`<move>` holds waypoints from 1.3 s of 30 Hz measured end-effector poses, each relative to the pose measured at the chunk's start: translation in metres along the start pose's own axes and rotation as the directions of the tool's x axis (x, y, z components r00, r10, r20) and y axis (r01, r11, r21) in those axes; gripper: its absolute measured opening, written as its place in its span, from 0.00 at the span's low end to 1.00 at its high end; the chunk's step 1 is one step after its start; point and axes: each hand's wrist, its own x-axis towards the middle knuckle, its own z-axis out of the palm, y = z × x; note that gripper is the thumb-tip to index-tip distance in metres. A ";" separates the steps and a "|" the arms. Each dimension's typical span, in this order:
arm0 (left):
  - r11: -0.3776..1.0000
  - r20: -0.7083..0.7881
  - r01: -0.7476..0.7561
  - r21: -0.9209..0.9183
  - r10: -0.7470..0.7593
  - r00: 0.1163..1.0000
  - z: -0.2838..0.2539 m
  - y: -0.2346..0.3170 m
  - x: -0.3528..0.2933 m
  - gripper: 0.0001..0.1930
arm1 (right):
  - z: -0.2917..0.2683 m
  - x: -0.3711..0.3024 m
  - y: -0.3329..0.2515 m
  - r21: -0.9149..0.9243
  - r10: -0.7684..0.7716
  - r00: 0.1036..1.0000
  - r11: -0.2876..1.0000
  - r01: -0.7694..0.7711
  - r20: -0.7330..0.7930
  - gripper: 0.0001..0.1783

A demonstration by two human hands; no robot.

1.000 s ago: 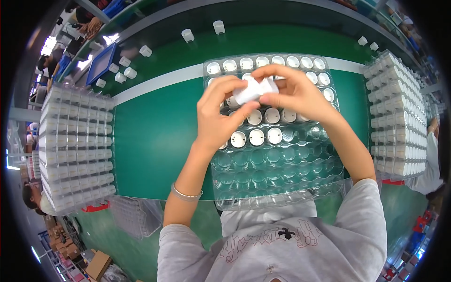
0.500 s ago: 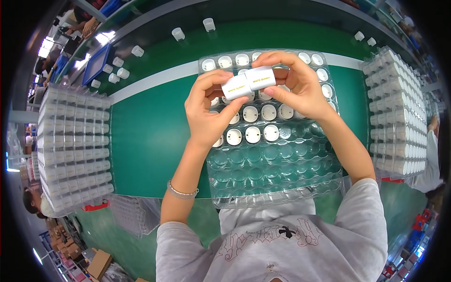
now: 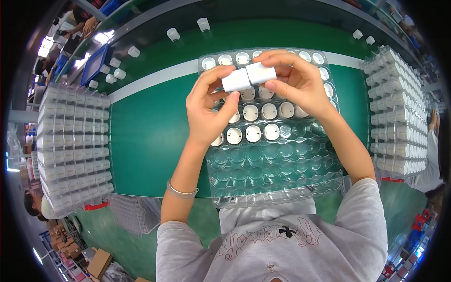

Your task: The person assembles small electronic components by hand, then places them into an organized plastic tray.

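Observation:
Two white plastic caps are held up over the tray, end against end and slightly offset. My left hand (image 3: 210, 101) pinches the left white cap (image 3: 236, 81) between thumb and fingers. The right white cap (image 3: 261, 74) is gripped by my right hand (image 3: 297, 82) in the same way. Beneath them lies a clear plastic tray (image 3: 275, 176) with round pockets. Its far rows hold upright white caps (image 3: 252, 133), open side up, while the near rows have bare pockets. Both hands hide part of the filled rows.
Stacked clear trays full of white caps stand at the left (image 3: 75, 150) and the right (image 3: 397, 113) of the green table (image 3: 150, 141). Loose white caps (image 3: 173, 34) lie along the far side, near a blue tray (image 3: 96, 66). Other people are at the edges.
The two caps have been turned a little in my fingers, so their printing shows fainter. My left thumb has shifted down off its cap's near edge. Both hands stay over the tray.

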 end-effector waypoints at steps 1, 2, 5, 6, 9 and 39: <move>0.988 0.011 0.132 -0.081 -0.132 0.991 0.000 0.000 0.000 0.17 | 0.001 0.000 -0.001 0.028 0.066 0.996 0.998 -0.064 -0.055 0.17; 0.952 0.032 0.262 -0.160 -0.260 0.965 -0.001 0.000 0.000 0.17 | -0.001 0.000 -0.001 0.029 0.067 0.996 0.997 -0.065 -0.055 0.17; 0.869 0.112 0.448 -0.210 -0.434 0.894 -0.006 0.003 0.003 0.17 | -0.004 0.002 -0.004 -0.034 0.215 0.971 0.975 -0.219 -0.101 0.14; 0.869 0.112 0.448 -0.210 -0.434 0.894 -0.007 0.002 0.003 0.17 | -0.004 0.003 -0.007 -0.014 0.316 0.942 0.947 -0.320 -0.108 0.13; 0.873 0.158 0.457 -0.171 -0.434 0.887 -0.009 0.000 0.001 0.17 | -0.003 0.004 -0.008 0.017 0.435 0.896 0.900 -0.436 -0.086 0.14; 0.801 0.134 0.507 -0.317 -0.492 0.860 -0.014 -0.003 0.004 0.21 | 0.003 -0.004 -0.004 -0.312 0.069 0.976 0.950 -0.001 0.207 0.34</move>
